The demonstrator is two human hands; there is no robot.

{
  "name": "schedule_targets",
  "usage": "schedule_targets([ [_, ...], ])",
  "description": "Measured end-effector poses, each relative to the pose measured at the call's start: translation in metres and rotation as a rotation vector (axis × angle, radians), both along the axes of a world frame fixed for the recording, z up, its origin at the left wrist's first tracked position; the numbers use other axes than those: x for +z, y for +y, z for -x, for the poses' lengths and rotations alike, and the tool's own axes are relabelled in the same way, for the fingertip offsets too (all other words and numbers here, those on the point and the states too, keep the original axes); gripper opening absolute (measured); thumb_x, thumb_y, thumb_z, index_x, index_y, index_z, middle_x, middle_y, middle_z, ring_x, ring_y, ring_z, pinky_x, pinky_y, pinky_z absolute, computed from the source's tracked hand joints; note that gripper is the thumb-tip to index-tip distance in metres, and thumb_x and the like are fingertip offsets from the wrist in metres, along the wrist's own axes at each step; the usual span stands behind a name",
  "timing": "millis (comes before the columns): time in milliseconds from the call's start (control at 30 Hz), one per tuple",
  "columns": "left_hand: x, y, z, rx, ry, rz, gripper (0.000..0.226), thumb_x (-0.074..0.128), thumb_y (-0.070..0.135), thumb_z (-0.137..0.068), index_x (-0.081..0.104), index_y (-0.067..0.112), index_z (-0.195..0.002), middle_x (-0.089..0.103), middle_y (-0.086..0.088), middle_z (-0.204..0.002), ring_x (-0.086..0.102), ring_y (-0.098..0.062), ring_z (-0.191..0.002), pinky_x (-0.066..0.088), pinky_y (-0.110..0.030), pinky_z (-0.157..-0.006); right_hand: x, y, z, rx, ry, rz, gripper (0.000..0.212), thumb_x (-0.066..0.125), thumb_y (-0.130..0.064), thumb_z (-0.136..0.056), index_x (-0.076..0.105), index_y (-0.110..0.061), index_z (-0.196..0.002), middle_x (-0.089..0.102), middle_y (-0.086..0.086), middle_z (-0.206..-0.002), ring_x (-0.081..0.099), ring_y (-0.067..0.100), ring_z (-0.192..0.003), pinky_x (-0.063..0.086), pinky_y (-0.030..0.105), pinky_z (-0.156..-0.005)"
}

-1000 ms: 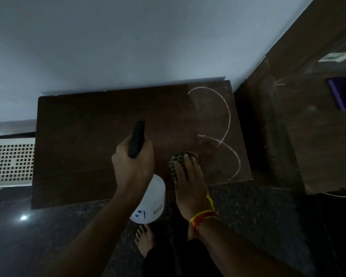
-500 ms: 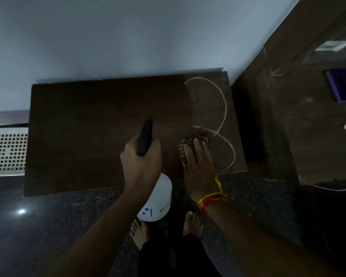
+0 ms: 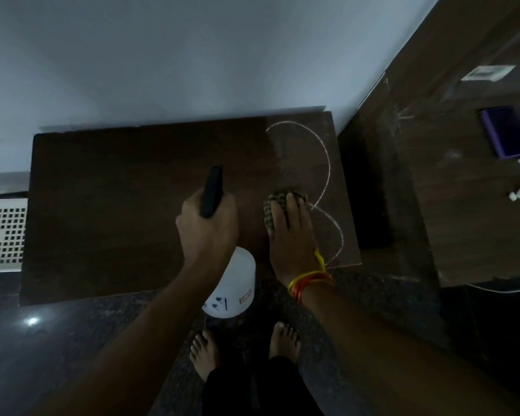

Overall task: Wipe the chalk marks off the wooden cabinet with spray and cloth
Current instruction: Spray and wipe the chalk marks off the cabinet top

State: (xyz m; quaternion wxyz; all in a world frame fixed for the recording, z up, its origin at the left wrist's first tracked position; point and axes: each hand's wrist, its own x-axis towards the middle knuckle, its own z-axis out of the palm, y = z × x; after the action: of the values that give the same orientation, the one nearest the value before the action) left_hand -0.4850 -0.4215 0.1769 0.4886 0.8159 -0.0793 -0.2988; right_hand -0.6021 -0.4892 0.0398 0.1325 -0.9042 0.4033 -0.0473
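Note:
A dark wooden cabinet top (image 3: 117, 205) stands against the white wall. White chalk marks (image 3: 324, 163) curve in two arcs over its right end. My left hand (image 3: 207, 232) grips a white spray bottle (image 3: 233, 289) by its black trigger head, which points over the cabinet. My right hand (image 3: 291, 235) presses a checked cloth (image 3: 275, 202) flat on the wood, touching the point where the two arcs meet. Most of the cloth is hidden under my fingers.
A larger wooden unit (image 3: 463, 175) stands at the right with a purple object (image 3: 505, 133) on it. A white perforated panel (image 3: 2, 232) is at the left. My bare feet (image 3: 204, 352) stand on the dark stone floor below the cabinet's front edge.
My right hand has slid the cloth away from me and to the right, up to the junction of the chalk arcs. My left hand with the bottle stays beside it.

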Motion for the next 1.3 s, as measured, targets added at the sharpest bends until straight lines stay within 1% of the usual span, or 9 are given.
schedule_targets([
  [133, -0.001, -0.008, -0.004, 0.003, 0.002, -0.019, 0.022, 0.054, 0.014, -0.092, 0.051, 0.019, -0.072, 0.050, -0.005, -0.062, 0.049, -0.019, -0.053, 0.042, -0.031, -0.051, -0.001, 0.004, 0.004, -0.007, -0.009, -0.013, 0.054, 0.060, -0.020, -0.085, 0.043, -0.013, -0.137, 0.036, 0.021, -0.147, 0.030, 0.041, -0.137, 0.028, 0.052, -0.110],
  [300, -0.006, -0.013, -0.006, -0.008, -0.001, -0.019, 0.020, 0.055, 0.014, -0.093, 0.052, 0.019, -0.074, 0.048, -0.002, -0.059, 0.045, -0.003, -0.039, 0.038, -0.019, -0.038, -0.003, -0.039, -0.037, -0.023, -0.063, 0.012, 0.050, 0.053, -0.020, -0.087, 0.045, -0.012, -0.135, 0.036, 0.022, -0.146, 0.031, 0.042, -0.136, 0.030, 0.051, -0.110],
  [433, -0.006, -0.021, -0.009, -0.006, 0.028, -0.001, 0.017, 0.055, 0.014, -0.093, 0.054, 0.018, -0.077, 0.053, -0.007, -0.065, 0.052, -0.020, -0.053, 0.045, -0.032, -0.051, -0.001, -0.036, -0.035, -0.022, -0.066, 0.005, 0.054, 0.056, -0.019, -0.087, 0.040, -0.012, -0.138, 0.032, 0.022, -0.148, 0.028, 0.042, -0.137, 0.033, 0.053, -0.109],
  [533, -0.005, -0.029, -0.015, -0.011, 0.044, -0.013, 0.015, 0.055, 0.016, -0.093, 0.056, 0.017, -0.079, 0.057, -0.009, -0.068, 0.055, -0.023, -0.056, 0.048, -0.034, -0.053, 0.000, -0.022, -0.021, -0.007, -0.049, -0.021, 0.054, 0.053, -0.020, -0.088, 0.037, -0.014, -0.139, 0.030, 0.021, -0.149, 0.025, 0.041, -0.139, 0.031, 0.053, -0.109],
  [633, -0.004, -0.035, -0.022, -0.024, 0.040, 0.003, 0.016, 0.055, 0.016, -0.093, 0.056, 0.016, -0.078, 0.056, -0.010, -0.068, 0.054, -0.026, -0.060, 0.052, -0.042, -0.061, -0.003, -0.037, -0.034, 0.005, -0.055, 0.024, 0.051, 0.048, -0.023, -0.087, 0.040, -0.013, -0.137, 0.033, 0.021, -0.147, 0.029, 0.041, -0.137, 0.033, 0.052, -0.109],
  [800, -0.005, -0.045, -0.032, -0.041, 0.041, 0.033, 0.016, 0.055, 0.015, -0.095, 0.056, 0.017, -0.079, 0.054, -0.010, -0.068, 0.052, -0.027, -0.060, 0.046, -0.036, -0.055, -0.008, -0.092, -0.082, 0.003, -0.070, 0.069, 0.056, 0.059, -0.022, -0.085, 0.043, -0.009, -0.136, 0.036, 0.023, -0.145, 0.033, 0.044, -0.134, 0.033, 0.052, -0.109],
  [1033, -0.007, -0.059, -0.043, -0.042, 0.058, 0.013, 0.012, 0.055, 0.017, -0.095, 0.058, 0.014, -0.083, 0.061, -0.018, -0.078, 0.057, -0.028, -0.066, 0.050, -0.039, -0.060, -0.004, -0.073, -0.070, -0.023, -0.065, 0.036, 0.051, 0.044, -0.025, -0.089, 0.038, -0.012, -0.138, 0.033, 0.021, -0.147, 0.029, 0.041, -0.137, 0.033, 0.051, -0.110],
  [1167, -0.010, -0.064, -0.050, -0.052, 0.084, 0.013, 0.011, 0.055, 0.017, -0.095, 0.056, 0.020, -0.084, 0.063, -0.017, -0.085, 0.058, -0.029, -0.071, 0.054, -0.045, -0.069, -0.008, -0.104, -0.094, 0.012, -0.084, 0.064, 0.052, 0.054, -0.022, -0.087, 0.043, -0.010, -0.136, 0.036, 0.023, -0.145, 0.032, 0.044, -0.134, 0.032, 0.053, -0.109],
  [1300, -0.011, -0.066, -0.052, -0.045, 0.074, 0.025, 0.012, 0.055, 0.017, -0.095, 0.056, 0.018, -0.082, 0.060, -0.016, -0.081, 0.057, -0.030, -0.070, 0.053, -0.043, -0.067, -0.010, -0.133, -0.117, -0.011, -0.108, 0.079, 0.054, 0.058, -0.020, -0.085, 0.046, -0.007, -0.136, 0.037, 0.024, -0.145, 0.033, 0.044, -0.134, 0.032, 0.052, -0.109],
])
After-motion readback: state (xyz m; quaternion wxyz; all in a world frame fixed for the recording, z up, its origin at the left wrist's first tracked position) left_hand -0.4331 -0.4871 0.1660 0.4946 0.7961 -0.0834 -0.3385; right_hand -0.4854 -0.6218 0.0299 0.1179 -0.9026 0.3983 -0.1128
